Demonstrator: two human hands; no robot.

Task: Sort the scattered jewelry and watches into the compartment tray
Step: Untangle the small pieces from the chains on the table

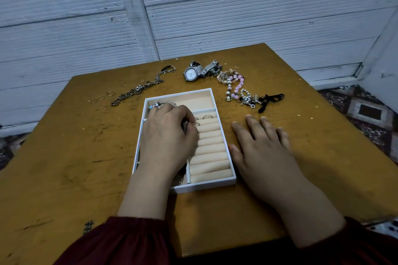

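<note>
1. The compartment tray (204, 187) is sitting at the middle of the tabletop (86, 157), directly in front of the person, with its padded ring rolls (212, 150) filling the right half.
2. The left hand (168, 133) is hovering over the tray's centre. Its fingers (189, 119) are curling inward and pinching a small ring (196, 123) at the far end of the rolls. Judging by this, ring seating is the step in hand.
3. One seated ring (207, 116) is standing in the rolls at 12 o'clock of the pinched one. Another may be beside it, half hidden by the fingers.
4. A silver bangle (163, 104) is lying in the far left compartment. Something metallic is showing in the near left compartment, mostly hidden under the wrist.
5. The right hand (265, 148) is resting flat on the tabletop at 3 o'clock of the tray, just beside its rim, fingers straight and slightly spread, holding nothing.
6. Not yet sorted, outward from the tray:
   - The loose rings (101, 101) are lying at 10 o'clock.
   - The chain necklace (137, 90) is lying at 11 o'clock.
   - The two watches (200, 71) are lying at 12 o'clock.
   - The bead bracelets (234, 86) are lying at 1 o'clock.
   - The black cord (272, 98) is lying at 2 o'clock.
7. Judged progress: the task is sitting at an early stage, with most pieces waiting on the tabletop and most ring rolls unfilled.
</note>
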